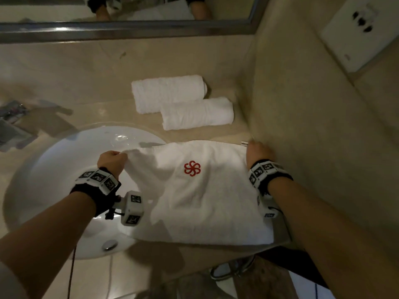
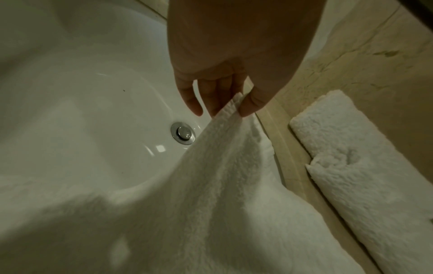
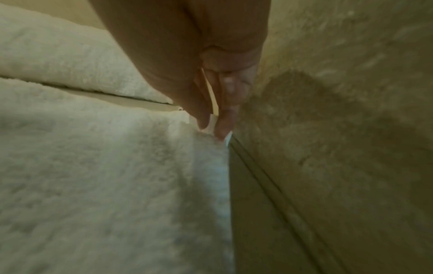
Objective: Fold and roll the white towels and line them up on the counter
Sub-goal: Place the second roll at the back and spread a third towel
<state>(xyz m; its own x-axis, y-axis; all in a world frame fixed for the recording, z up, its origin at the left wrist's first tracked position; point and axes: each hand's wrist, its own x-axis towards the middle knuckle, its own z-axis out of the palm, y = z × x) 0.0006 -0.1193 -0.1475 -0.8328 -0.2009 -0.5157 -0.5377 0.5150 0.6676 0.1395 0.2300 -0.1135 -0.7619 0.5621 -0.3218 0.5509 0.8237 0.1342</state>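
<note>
A white towel [image 1: 205,197] with a red flower logo [image 1: 192,168] lies spread on the counter, its left part hanging over the sink. My left hand [image 1: 112,160] pinches the towel's far left corner [image 2: 236,105] between thumb and fingers above the basin. My right hand [image 1: 257,151] pinches the far right corner [image 3: 215,128] by the side wall, next to a small label. Two rolled white towels [image 1: 168,92] [image 1: 197,113] lie side by side on the counter behind it; they also show as rolls [image 2: 351,157] in the left wrist view.
The white sink [image 1: 64,169] with its metal drain [image 2: 183,133] fills the left. A beige wall [image 1: 313,126] with a socket plate [image 1: 362,29] closes the right side. A mirror frame [image 1: 129,29] runs along the back. Small sachets [image 1: 13,113] lie at far left.
</note>
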